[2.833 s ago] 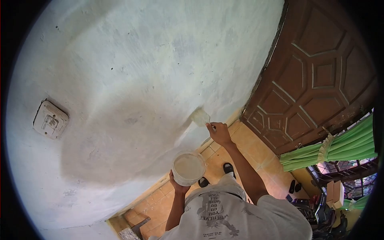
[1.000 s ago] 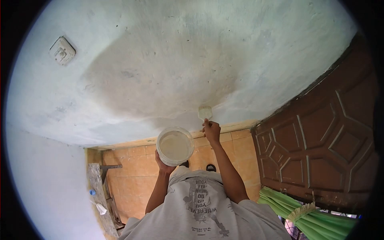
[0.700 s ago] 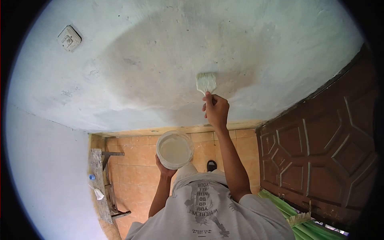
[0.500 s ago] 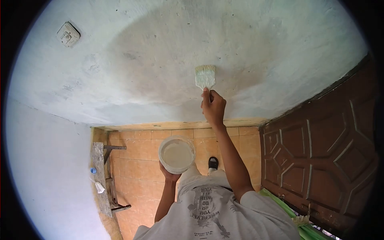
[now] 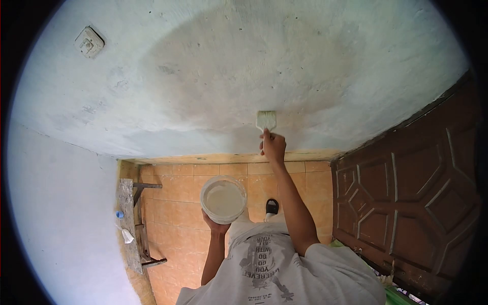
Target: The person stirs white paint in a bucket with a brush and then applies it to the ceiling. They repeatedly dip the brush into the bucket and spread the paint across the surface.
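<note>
My right hand (image 5: 273, 146) is closed round the handle of a flat, wide paintbrush (image 5: 266, 120), whose pale bristles point up at the wall (image 5: 203, 86). Whether the bristles touch the wall I cannot tell. A large patch of the wall is darker than the pale paint around it. My left hand (image 5: 215, 223) holds a round tub (image 5: 223, 200) from its lower left side, in front of my body. Whitish liquid fills part of the tub.
A wall switch (image 5: 90, 42) is at the upper left. A worn wooden bench (image 5: 130, 229) at the left carries a blue round item (image 5: 119, 214) and a white scrap (image 5: 127, 236). At the right is a brown panelled door (image 5: 406, 198); orange tiles (image 5: 175, 213) cover the floor.
My right hand has moved down with the brush, lower along the wall and nearer to the floor edge. The tub in my left hand has hardly shifted.
</note>
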A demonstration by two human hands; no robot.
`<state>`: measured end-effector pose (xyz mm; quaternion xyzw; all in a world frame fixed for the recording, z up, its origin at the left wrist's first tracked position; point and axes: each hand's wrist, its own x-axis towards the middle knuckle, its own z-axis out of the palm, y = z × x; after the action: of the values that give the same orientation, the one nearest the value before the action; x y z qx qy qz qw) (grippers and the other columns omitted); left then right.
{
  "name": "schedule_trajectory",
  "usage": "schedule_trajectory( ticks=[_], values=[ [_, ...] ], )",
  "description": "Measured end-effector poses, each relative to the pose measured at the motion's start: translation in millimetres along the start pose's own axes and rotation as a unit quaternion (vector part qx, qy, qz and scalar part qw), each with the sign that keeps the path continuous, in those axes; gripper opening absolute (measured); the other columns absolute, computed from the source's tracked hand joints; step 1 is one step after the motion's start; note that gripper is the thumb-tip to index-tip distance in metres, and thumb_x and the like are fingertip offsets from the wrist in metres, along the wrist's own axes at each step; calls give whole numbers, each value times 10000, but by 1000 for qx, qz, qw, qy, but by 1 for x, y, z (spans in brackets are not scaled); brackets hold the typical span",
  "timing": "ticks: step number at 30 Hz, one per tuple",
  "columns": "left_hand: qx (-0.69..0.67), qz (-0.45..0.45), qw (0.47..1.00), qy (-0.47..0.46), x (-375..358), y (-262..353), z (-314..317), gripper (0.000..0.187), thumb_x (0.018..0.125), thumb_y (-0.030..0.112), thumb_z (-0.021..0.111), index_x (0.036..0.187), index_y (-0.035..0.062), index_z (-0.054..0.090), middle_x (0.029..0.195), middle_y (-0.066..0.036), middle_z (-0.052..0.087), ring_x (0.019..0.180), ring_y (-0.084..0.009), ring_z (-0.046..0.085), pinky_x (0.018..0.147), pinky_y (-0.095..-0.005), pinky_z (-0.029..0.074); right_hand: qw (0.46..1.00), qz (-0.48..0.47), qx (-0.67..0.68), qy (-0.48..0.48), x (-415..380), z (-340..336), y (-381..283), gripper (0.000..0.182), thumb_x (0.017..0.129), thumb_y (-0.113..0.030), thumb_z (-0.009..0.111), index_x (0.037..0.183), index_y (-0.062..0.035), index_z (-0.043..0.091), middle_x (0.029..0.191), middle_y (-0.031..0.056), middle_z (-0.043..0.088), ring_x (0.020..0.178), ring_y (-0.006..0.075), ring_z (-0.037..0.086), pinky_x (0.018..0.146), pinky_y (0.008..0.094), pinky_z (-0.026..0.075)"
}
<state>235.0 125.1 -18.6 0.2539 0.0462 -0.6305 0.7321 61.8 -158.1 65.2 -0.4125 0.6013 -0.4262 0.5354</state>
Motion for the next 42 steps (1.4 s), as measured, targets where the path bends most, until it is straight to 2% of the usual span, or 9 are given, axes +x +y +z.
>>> schedule_trajectory(
  ticks=[7,14,18,26,30,33,36,39,42],
  values=[
    [27,-6,999,-23,22,12,27,760,1006,672,423,1574,168,434,1563,-117,506,1411,-370,510,1123,-620,466,1000,-12,2,-13,10,1,-46,491,1056,-349,606,792,50,714,521,74,619,370,165,566,392,318,472],
    [7,-57,997,-46,44,19,26,738,1012,663,397,1568,180,450,1556,-109,521,1402,-367,521,1110,-614,479,996,-84,-13,-15,3,-3,26,506,1060,-377,603,796,39,720,523,82,627,387,163,593,401,319,484],
    [19,-57,997,-48,48,17,25,717,1016,640,400,1549,167,475,1534,-106,546,1380,-356,546,1104,-590,492,1000,8,-19,4,1,-3,49,515,1055,-396,607,812,43,724,533,89,640,401,159,604,412,317,492],
    [43,-68,995,-51,58,21,30,701,1017,630,408,1529,161,499,1515,-99,565,1363,-340,560,1103,-566,495,990,-139,-4,-26,-24,-5,-78,498,1075,-355,595,759,18,692,536,95,640,410,171,606,414,331,462],
    [43,-66,996,-52,61,25,26,704,1014,633,415,1530,162,497,1519,-97,560,1370,-340,553,1113,-570,486,958,-282,-21,45,-14,9,-52,496,1072,-340,603,730,15,659,569,132,654,469,213,645,488,376,493],
    [41,-69,995,-61,64,28,19,707,1011,634,422,1535,163,490,1524,-97,555,1373,-346,550,1116,-577,483,968,-228,-85,52,16,15,-2,514,1067,-349,608,721,29,646,606,160,668,529,240,681,545,401,512],
    [49,-65,994,-71,62,29,24,709,1009,631,430,1538,162,485,1526,-100,552,1377,-353,547,1114,-586,485,970,-220,-89,55,29,16,48,566,1074,-435,592,751,20,684,493,66,589,390,166,592,406,317,452],
    [45,-60,995,-70,58,32,21,712,1009,630,433,1543,160,480,1529,-106,549,1384,-358,541,1110,-596,487,995,-10,-95,-4,17,12,56,519,1066,-368,598,726,12,694,546,107,655,457,217,662,494,363,533],
    [31,-61,995,-66,61,34,17,723,1008,634,434,1553,159,466,1540,-113,538,1395,-363,532,1111,-601,487,997,-34,-73,17,10,13,40,509,1066,-365,596,743,10,716,511,77,631,407,192,627,456,338,529]
  ],
)
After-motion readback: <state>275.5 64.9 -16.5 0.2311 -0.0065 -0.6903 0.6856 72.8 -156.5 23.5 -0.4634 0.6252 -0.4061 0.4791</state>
